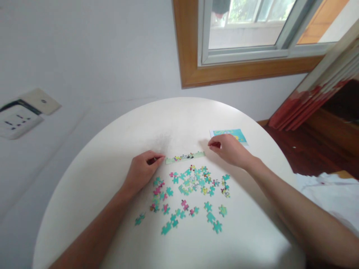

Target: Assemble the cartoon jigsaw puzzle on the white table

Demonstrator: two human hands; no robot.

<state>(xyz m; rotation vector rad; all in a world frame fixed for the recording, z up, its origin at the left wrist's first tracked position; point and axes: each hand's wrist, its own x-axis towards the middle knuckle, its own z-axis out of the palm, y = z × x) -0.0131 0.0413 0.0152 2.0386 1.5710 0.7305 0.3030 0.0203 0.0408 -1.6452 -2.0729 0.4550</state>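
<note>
A narrow strip of joined jigsaw puzzle pieces (185, 157) lies flat across the middle of the white table. At its left end is my left hand (144, 170), thumb and forefinger pinched together at the strip's edge. My right hand (231, 151) hovers beyond the strip's right end, its fingers curled into a pinch; whatever is between the fingertips, if anything, is hidden. Loose jigsaw pieces (196, 181) in teal, pink and yellow are spread on the near side of the strip. Partly behind my right hand lies a teal picture card (238, 134).
The round white table (112, 145) stands against a pale wall with a wall socket (19, 119) at left. A wood-framed window (241, 71) is at the back, and a red and cream curtain (297, 102) hangs at right. White cloth (322, 190) lies past the table's right edge.
</note>
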